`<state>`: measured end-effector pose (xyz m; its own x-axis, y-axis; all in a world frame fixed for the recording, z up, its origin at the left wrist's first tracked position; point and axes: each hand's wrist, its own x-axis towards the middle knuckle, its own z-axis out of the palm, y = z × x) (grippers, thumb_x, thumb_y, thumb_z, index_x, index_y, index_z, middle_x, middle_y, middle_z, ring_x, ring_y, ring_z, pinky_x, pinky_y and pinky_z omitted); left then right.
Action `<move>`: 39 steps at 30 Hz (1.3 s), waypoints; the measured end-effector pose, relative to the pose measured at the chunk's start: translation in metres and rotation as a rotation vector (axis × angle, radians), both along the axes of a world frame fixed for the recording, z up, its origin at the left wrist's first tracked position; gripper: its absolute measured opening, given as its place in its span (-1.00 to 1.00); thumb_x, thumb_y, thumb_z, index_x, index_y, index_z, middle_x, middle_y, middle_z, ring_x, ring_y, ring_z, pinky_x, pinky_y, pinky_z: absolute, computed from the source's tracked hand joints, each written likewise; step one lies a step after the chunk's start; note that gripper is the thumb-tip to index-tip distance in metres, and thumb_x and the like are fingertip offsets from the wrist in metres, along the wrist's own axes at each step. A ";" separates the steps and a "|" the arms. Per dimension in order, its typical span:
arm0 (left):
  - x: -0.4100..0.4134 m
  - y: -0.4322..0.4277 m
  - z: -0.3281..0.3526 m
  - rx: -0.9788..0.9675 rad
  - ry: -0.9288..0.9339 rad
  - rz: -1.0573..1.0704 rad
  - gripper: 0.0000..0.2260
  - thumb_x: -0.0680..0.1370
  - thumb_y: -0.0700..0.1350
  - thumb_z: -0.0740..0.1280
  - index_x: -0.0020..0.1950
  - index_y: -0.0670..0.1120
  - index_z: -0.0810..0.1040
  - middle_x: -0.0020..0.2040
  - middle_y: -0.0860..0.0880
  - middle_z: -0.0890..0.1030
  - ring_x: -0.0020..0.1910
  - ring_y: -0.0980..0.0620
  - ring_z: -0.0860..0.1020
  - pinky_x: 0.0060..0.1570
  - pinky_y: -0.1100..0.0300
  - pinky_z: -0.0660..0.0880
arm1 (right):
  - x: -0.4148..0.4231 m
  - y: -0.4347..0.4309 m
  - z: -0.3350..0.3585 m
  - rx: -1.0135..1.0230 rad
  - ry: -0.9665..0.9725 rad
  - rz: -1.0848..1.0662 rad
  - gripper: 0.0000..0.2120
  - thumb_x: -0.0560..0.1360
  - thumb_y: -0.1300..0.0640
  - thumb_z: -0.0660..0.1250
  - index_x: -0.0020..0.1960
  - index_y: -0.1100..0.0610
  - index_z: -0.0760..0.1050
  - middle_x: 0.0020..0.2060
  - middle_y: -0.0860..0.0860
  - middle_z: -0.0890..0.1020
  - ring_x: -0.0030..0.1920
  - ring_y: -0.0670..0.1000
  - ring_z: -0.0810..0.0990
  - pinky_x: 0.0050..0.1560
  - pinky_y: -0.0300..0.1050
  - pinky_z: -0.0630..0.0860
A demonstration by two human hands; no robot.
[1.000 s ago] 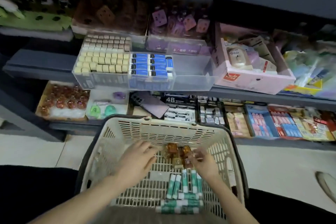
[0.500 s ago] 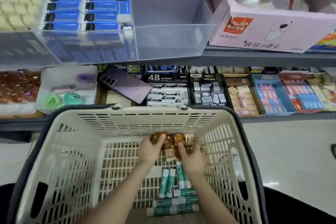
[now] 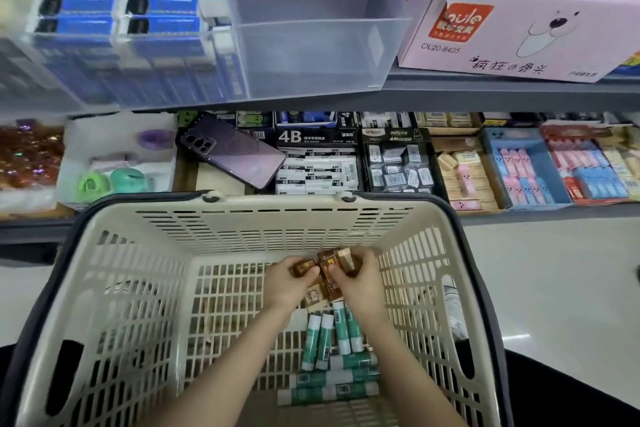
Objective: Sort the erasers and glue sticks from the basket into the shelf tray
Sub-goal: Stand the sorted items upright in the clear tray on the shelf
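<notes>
A cream plastic basket (image 3: 145, 288) fills the lower view. At its far end lie several small brown wrapped erasers (image 3: 329, 265). My left hand (image 3: 287, 284) and my right hand (image 3: 363, 284) both reach in and curl round these erasers, gathering them between them. Closer to me, several green-and-white glue sticks (image 3: 329, 350) lie on the basket floor. On the shelf above stands a clear tray (image 3: 311, 45); its right compartment holds nothing, and blue-sleeved erasers (image 3: 114, 3) fill the section to the left.
A pink cardboard box (image 3: 519, 35) stands right of the clear tray. On the lower shelf are a purple phone (image 3: 235, 152), boxes of 4B erasers (image 3: 317, 166) and coloured eraser trays (image 3: 526, 170). Pale floor shows at the right.
The camera has moved closer to the shelf and basket. Both hands have come together on the brown erasers at the basket's far end and now grip them.
</notes>
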<state>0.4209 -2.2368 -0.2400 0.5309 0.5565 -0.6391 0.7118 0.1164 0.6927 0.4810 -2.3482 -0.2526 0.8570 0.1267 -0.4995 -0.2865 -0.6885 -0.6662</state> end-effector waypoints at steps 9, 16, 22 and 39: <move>-0.012 0.006 0.003 0.020 0.028 0.078 -0.68 0.46 -0.11 0.46 0.17 -0.16 0.55 0.08 -0.09 0.62 0.04 -0.05 0.57 0.09 0.10 0.50 | -0.005 0.003 0.011 0.129 0.051 0.130 -0.36 0.36 0.06 0.52 0.36 0.01 0.33 0.08 -0.05 0.53 0.08 -0.05 0.54 0.15 -0.07 0.51; -0.012 0.006 0.020 -0.409 -0.145 0.251 -0.82 0.49 -0.28 0.40 0.02 -0.07 0.54 0.01 -0.09 0.61 -0.03 -0.06 0.60 -0.14 0.12 0.60 | -0.012 0.011 0.019 0.483 0.366 -0.055 -0.61 0.44 0.39 0.38 0.22 0.15 0.45 -0.20 0.03 0.64 -0.35 -0.09 0.61 -0.32 -0.14 0.57; -0.021 0.022 0.036 -0.555 -0.215 0.298 -0.52 0.26 -0.37 0.54 0.10 -0.05 0.57 0.01 -0.14 0.64 -0.02 -0.14 0.64 -0.10 0.05 0.63 | -0.010 0.009 0.048 0.614 0.437 -0.039 -0.57 0.48 0.36 0.34 0.26 0.00 0.46 0.06 0.11 0.62 -0.08 0.08 0.66 0.00 0.08 0.60; -0.053 0.064 0.206 -0.721 -0.548 -0.126 -0.32 0.04 -0.20 0.67 0.14 -0.01 0.62 0.13 -0.17 0.63 0.04 -0.20 0.63 -0.01 0.01 0.55 | -0.033 0.008 0.247 0.854 0.275 0.337 -0.56 0.41 0.23 0.40 0.26 -0.02 0.51 -0.10 0.02 0.65 -0.17 -0.02 0.52 -0.16 -0.17 0.46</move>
<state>0.3683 -2.1727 -0.0345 0.8923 0.0374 -0.4500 0.3416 0.5958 0.7269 0.4482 -2.3401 -0.0059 0.5758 0.7597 -0.3023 -0.3831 -0.0759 -0.9206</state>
